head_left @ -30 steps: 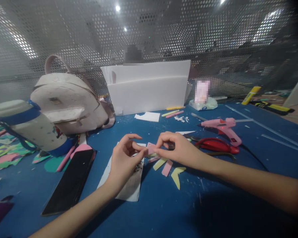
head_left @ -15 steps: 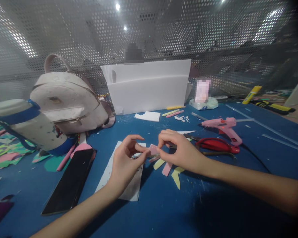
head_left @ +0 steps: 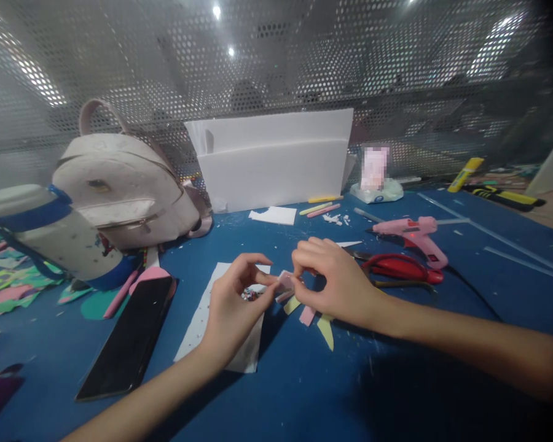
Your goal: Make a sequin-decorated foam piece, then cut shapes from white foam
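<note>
Head view:

1. Pink piece (head_left: 284,280): one, small and flat, held up between the two hands above the blue counter (head_left: 313,399), just right of the white sheet (head_left: 198,325).
2. Left hand (head_left: 234,301): thumb and forefinger pinched on the piece's left edge; the other fingers curled loosely clear of it.
3. Right hand (head_left: 335,279): thumb and fingertips closed on the right edge, remaining fingers folded in.
4. Handling, by judgement: very light, probably thin foam or card; soft enough to bend or crease under a hard squeeze, unlikely to slip from dry fingertips. Best taken lightly by opposite edges, as here, leaving the face uncovered.
5. Small bits (head_left: 250,295): dark and mixed in colour, lying on the sheet behind the left hand; too small to identify.
6. Offcuts beneath and beside the right hand: yellow strip (head_left: 292,305), pink strip (head_left: 307,315), pointed yellow scrap (head_left: 326,334).
7. Glue gun (head_left: 412,232): pink, on its side beyond the right forearm, small red light showing; red-handled tool (head_left: 403,268) just nearer.
8. Phone (head_left: 129,337): black screen upward, left of the sheet.
9. Bottle (head_left: 71,236) and backpack (head_left: 124,178): far left; white boards (head_left: 276,175) propped upright behind.
</note>
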Tool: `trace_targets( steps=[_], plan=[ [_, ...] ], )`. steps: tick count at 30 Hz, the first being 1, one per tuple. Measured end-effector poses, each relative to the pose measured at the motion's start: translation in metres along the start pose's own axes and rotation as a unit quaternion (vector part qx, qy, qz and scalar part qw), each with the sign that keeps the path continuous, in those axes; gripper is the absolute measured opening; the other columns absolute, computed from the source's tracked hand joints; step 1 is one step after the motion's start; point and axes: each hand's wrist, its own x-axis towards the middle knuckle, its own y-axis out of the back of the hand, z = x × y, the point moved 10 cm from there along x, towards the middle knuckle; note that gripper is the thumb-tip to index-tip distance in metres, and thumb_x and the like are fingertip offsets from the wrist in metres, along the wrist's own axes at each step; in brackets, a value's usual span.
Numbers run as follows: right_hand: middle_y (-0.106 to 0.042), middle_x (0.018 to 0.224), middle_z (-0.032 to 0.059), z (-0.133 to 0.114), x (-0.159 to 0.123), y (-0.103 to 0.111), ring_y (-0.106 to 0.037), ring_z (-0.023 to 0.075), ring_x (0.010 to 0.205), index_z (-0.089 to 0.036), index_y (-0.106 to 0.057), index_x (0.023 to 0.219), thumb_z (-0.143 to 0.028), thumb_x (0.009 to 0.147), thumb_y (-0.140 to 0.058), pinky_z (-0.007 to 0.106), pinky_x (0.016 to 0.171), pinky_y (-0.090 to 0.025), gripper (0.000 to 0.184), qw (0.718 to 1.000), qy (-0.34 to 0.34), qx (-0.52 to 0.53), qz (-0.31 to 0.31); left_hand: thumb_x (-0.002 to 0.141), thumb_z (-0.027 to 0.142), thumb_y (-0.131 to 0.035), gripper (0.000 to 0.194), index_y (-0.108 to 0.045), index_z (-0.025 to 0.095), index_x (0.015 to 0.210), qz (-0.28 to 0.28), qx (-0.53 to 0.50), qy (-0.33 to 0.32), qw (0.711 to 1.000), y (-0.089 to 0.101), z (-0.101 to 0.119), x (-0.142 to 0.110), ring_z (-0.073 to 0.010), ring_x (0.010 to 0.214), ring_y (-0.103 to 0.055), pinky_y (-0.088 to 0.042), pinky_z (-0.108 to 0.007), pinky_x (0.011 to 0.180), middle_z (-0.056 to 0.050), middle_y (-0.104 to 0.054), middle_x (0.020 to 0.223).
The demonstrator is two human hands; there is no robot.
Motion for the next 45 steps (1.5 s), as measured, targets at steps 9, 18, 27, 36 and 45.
trace_targets(
  steps=[9, 18, 27, 36, 45],
  plan=[
    [-0.043, 0.068, -0.0035, 0.000, 0.000, 0.000, -0.037, 0.0133, 0.069, -0.018, -0.041, 0.066, -0.011, 0.072, -0.055, 0.027, 0.066, -0.023, 0.018, 1.000, 0.001, -0.030, 0.001, 0.078, 0.016, -0.069, 0.025, -0.056, 0.022, 0.099, 0.006, 0.036, -0.016, 0.999, 0.001, 0.005, 0.000, -0.0159, 0.074, -0.069, -0.054, -0.023, 0.063, 0.002, -0.066, 0.073],
    [-0.050, 0.070, -0.0013, -0.002, 0.000, -0.002, -0.041, 0.0150, 0.072, -0.019, -0.043, 0.067, -0.016, 0.076, -0.054, 0.028, 0.067, -0.024, 0.015, 0.999, 0.004, -0.045, -0.015, 0.079, 0.017, -0.070, 0.025, -0.057, 0.022, 0.100, 0.002, 0.070, -0.055, 0.996, -0.001, 0.011, -0.001, -0.0160, 0.075, -0.069, -0.056, -0.027, 0.071, 0.001, -0.069, 0.079],
    [-0.052, 0.068, -0.0031, -0.001, 0.001, -0.001, -0.043, 0.0139, 0.071, -0.019, -0.045, 0.067, -0.014, 0.076, -0.056, 0.028, 0.066, -0.025, 0.014, 1.000, 0.004, -0.013, -0.022, 0.081, 0.020, -0.070, 0.024, -0.057, 0.024, 0.100, 0.002, 0.112, -0.076, 0.991, -0.001, 0.014, -0.004, -0.0158, 0.076, -0.070, -0.055, -0.026, 0.070, 0.001, -0.070, 0.083],
    [-0.047, 0.069, -0.0019, -0.003, 0.001, -0.001, -0.039, 0.0140, 0.069, -0.018, -0.040, 0.065, -0.013, 0.074, -0.052, 0.028, 0.065, -0.023, 0.016, 0.998, 0.009, -0.051, -0.020, 0.081, 0.022, -0.070, 0.024, -0.057, 0.024, 0.100, 0.008, 0.111, -0.074, 0.991, -0.001, 0.015, -0.004, -0.0154, 0.075, -0.070, -0.055, -0.026, 0.068, 0.001, -0.070, 0.080],
    [-0.051, 0.069, -0.0023, -0.005, -0.001, -0.002, -0.042, 0.0137, 0.071, -0.018, -0.044, 0.067, -0.016, 0.077, -0.055, 0.028, 0.066, -0.024, 0.015, 0.999, 0.018, -0.031, -0.017, 0.082, 0.015, -0.067, 0.020, -0.058, 0.024, 0.099, -0.002, 0.143, -0.120, 0.982, -0.005, 0.027, -0.007, -0.0136, 0.075, -0.069, -0.053, -0.026, 0.069, 0.002, -0.070, 0.085]
  ],
)
